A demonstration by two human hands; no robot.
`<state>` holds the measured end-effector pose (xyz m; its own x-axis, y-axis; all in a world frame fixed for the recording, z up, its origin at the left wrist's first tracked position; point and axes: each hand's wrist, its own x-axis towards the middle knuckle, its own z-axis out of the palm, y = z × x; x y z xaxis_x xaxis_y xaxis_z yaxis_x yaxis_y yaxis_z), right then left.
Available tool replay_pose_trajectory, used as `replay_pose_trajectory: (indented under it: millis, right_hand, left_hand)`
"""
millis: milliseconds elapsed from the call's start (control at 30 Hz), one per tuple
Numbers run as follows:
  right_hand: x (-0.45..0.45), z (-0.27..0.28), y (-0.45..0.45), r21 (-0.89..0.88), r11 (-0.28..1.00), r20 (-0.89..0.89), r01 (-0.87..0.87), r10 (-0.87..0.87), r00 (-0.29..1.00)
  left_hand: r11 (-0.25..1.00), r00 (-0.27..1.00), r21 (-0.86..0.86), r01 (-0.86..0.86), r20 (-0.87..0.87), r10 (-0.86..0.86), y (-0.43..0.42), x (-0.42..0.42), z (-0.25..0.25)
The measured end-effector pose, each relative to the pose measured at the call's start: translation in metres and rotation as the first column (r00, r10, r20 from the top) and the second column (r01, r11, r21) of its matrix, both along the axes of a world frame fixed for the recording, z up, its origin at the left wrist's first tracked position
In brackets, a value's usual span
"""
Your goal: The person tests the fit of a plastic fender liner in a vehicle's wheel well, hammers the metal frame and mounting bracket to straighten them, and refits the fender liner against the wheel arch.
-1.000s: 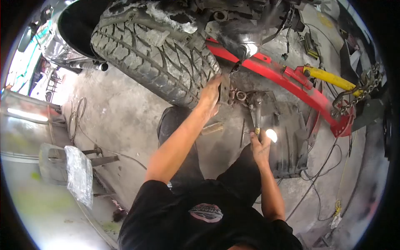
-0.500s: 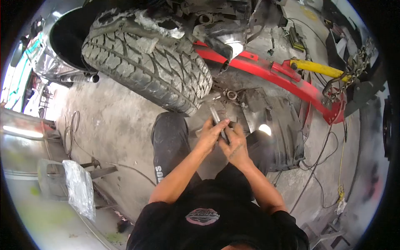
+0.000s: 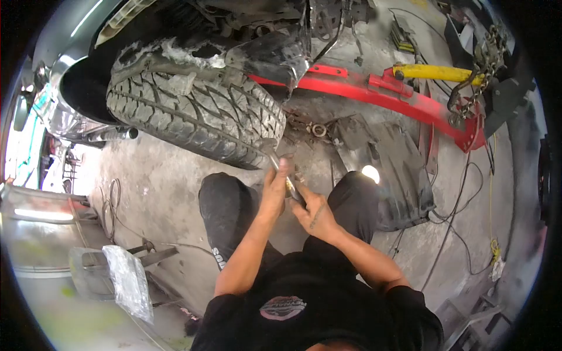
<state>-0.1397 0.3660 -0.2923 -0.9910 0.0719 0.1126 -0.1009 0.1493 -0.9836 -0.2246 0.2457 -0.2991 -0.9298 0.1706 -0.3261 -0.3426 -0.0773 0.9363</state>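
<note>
Both my hands are closed around a metal-handled hammer (image 3: 276, 161) held out in front of my knees. My left hand (image 3: 273, 192) grips the handle nearer the head, its thumb lying along the shaft. Lower down, my right hand (image 3: 314, 212) wraps the end of the handle. The hammer head is beside the lower edge of a big, dusty off-road tire (image 3: 196, 117); whether it touches the rubber I cannot tell. A round metal ring (image 3: 318, 130) lies among dirty parts on the floor, just beyond the hammer.
A red steel beam (image 3: 345, 88) with a yellow ram (image 3: 439, 72) and a chain (image 3: 489, 64) crosses the upper right. A black plastic liner (image 3: 404, 187) lies by my right knee. Cables trail over the concrete. At left is a stand with clear plastic (image 3: 129, 281).
Both hands and the hammer have shifted left, and the hammer head now overlaps the tire's lower edge. The view has also moved, with the tire and red beam higher and further left.
</note>
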Motion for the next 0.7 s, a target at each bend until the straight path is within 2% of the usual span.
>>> replay_pose_trajectory:
  millis: [100, 133, 267, 400, 467, 500, 533, 633, 667, 700]
  right_hand:
    - [0.0, 0.0, 0.01, -0.109, 0.994, 0.034, 0.004, 0.0, 0.999]
    - [0.001, 0.0, 0.014, -0.135, 0.991, 0.024, 0.012, -0.008, 1.0]
    - [0.006, -0.003, 0.039, -0.136, 0.983, -0.12, 0.123, -0.139, 0.983]
    - [0.0, -0.037, 0.064, -0.133, 0.958, -0.105, 0.255, -0.269, 0.957]
    - [0.0, -0.047, 0.084, -0.118, 0.943, -0.081, 0.313, -0.323, 0.943]
    - [-0.002, -0.026, 0.082, -0.209, 0.917, -0.008, 0.339, -0.348, 0.938]
    - [-0.003, -0.006, 0.081, -0.299, 0.879, 0.065, 0.372, -0.37, 0.927]
    - [-0.01, 0.007, 0.092, -0.291, 0.852, -0.014, 0.434, -0.458, 0.889]
    - [-0.008, 0.003, 0.106, -0.195, 0.849, -0.091, 0.491, -0.514, 0.853]
    - [-0.008, 0.008, 0.118, -0.147, 0.829, -0.152, 0.54, -0.558, 0.816]
  left_hand:
    - [0.953, 0.985, 0.293, -0.081, 0.17, 0.032, -0.002, 0.002, -0.001]
    - [0.944, 0.967, 0.308, -0.115, 0.253, 0.036, 0.002, 0.006, 0.017]
    - [0.829, 0.921, 0.521, -0.204, 0.389, -0.018, -0.004, -0.002, -0.013]
    - [0.796, 0.894, 0.526, -0.299, 0.446, 0.041, 0.028, -0.01, 0.023]
    - [0.776, 0.914, 0.588, -0.228, 0.404, -0.038, 0.038, -0.029, 0.006]
    - [0.761, 0.922, 0.618, -0.197, 0.382, -0.071, 0.041, -0.039, -0.001]
    - [0.798, 0.935, 0.592, -0.115, 0.336, -0.115, 0.044, -0.047, 0.001]
    - [0.799, 0.91, 0.587, -0.126, 0.389, -0.143, 0.058, -0.071, -0.009]
    - [0.786, 0.897, 0.596, -0.162, 0.42, -0.134, 0.062, -0.076, -0.012]
    - [0.733, 0.886, 0.668, -0.128, 0.41, -0.218, 0.061, -0.084, -0.013]
